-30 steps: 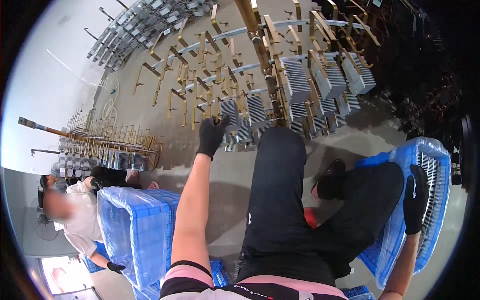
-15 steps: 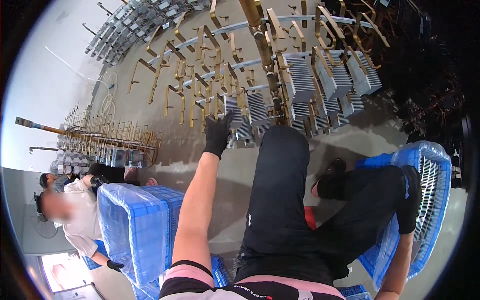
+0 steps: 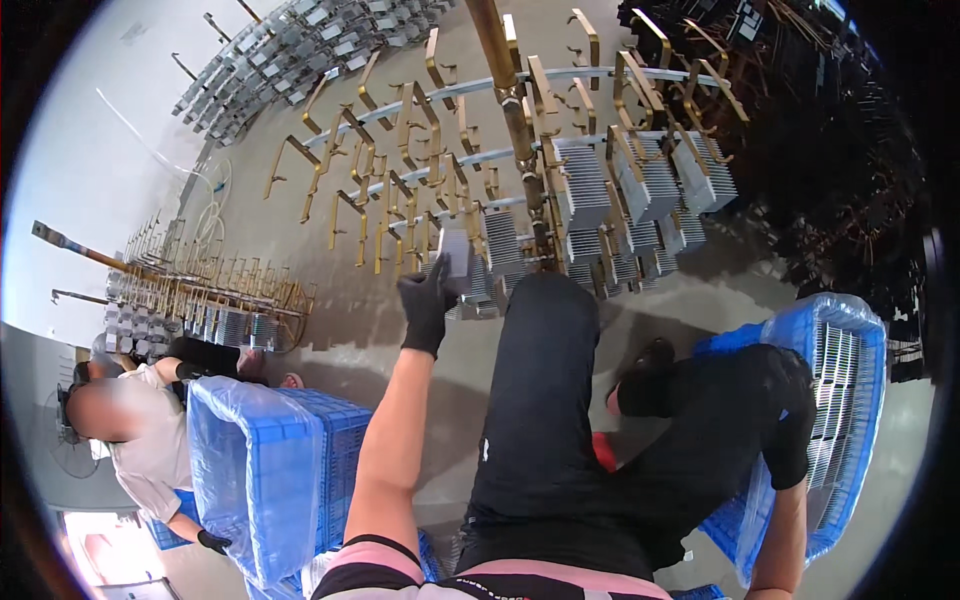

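My left hand [image 3: 425,308], in a black glove, is raised to the lower left part of a hanging rack. Its fingers are closed at the left edge of a grey heat sink [image 3: 458,252], whose smooth side shows. A finned heat sink [image 3: 503,240] hangs close to its right on the brass-coloured hooks [image 3: 405,120]. My right hand [image 3: 788,440], also gloved in black, is low at the right, beside my knee and the near side of a blue crate [image 3: 872,400]. Rows of finned pieces [image 3: 835,400] fill that lined crate. The right fingers blend into the dark trousers.
A brown central pole [image 3: 490,40] carries the rack, with more heat sinks [image 3: 585,185] right of it. At the left stands a plastic-lined blue crate [image 3: 285,430], with a co-worker [image 3: 155,430] behind it. Another loaded rack [image 3: 200,285] stands farther left.
The heat sink at my left hand has turned, from fins showing to its smooth side showing. The rack appears slightly lower and farther left. My right hand stays by the right crate.
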Demonstrator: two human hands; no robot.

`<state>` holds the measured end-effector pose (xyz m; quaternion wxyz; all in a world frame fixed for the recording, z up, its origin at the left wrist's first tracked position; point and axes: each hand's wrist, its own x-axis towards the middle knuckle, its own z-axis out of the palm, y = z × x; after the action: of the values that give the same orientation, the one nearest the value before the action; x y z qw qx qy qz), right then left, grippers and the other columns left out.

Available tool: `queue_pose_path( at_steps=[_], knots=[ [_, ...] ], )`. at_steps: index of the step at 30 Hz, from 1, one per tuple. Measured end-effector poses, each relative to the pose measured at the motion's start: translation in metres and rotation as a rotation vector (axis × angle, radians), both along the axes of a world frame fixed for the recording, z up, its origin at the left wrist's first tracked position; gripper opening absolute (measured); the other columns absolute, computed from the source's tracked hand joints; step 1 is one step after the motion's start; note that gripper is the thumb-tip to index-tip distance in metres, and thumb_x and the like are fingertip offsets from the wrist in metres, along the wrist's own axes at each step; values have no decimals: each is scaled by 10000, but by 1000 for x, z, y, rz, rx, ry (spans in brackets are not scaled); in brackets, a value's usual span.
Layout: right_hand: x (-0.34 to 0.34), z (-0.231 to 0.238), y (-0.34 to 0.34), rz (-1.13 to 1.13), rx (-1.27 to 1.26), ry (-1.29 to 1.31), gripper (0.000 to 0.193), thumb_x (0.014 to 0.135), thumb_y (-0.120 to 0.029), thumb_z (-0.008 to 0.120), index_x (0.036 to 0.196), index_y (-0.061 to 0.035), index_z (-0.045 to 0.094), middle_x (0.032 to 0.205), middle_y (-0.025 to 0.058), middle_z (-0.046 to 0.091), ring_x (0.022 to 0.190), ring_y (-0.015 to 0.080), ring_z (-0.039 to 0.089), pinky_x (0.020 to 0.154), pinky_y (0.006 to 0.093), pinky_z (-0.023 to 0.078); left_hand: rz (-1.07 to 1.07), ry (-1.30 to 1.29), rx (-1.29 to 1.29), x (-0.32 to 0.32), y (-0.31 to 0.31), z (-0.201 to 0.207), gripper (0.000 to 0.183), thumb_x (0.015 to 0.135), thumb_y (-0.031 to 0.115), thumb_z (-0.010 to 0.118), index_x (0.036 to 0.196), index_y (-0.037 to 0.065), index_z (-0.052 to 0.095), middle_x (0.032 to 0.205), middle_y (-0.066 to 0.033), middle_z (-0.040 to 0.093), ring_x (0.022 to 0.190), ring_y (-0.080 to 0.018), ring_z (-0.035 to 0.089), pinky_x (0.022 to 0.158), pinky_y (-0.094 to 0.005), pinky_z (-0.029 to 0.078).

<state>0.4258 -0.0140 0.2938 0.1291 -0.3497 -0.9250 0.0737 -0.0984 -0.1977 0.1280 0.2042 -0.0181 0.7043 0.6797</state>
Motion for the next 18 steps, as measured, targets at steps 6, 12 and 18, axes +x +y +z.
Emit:
queue_pose_path(
  at_steps=[6, 12, 18],
  knots=[
    [-10, 16, -30, -9, -192, 98, 428, 916, -114, 586, 1340, -52, 574, 1389, 168, 549, 1358, 349, 441, 1191, 450, 249, -59, 90, 111, 90, -64, 62, 371, 883, 228, 741, 1028, 48, 451, 944, -77, 521, 712, -152, 571, 592, -303, 539],
    [-66, 39, -56, 382, -459, 125, 625, 890, -208, 686, 1431, -11, 443, 1387, 160, 527, 1317, 304, 476, 1139, 440, 330, -324, 874, -18, 170, -46, 160, 257, 897, 178, 694, 930, 77, 460, 1144, -159, 554, 888, -199, 593, 767, -296, 469],
    [-97, 47, -91, 41, -985, 685, 898, 812, -176, 800, 1504, -6, 254, 1413, 167, 467, 1319, 227, 438, 1115, 392, 349, -844, 1444, 184, 238, 10, 166, 593, 712, 272, 851, 1178, 36, 570, 1194, -205, 572, 1055, -372, 580, 964, -509, 421]
  ],
)
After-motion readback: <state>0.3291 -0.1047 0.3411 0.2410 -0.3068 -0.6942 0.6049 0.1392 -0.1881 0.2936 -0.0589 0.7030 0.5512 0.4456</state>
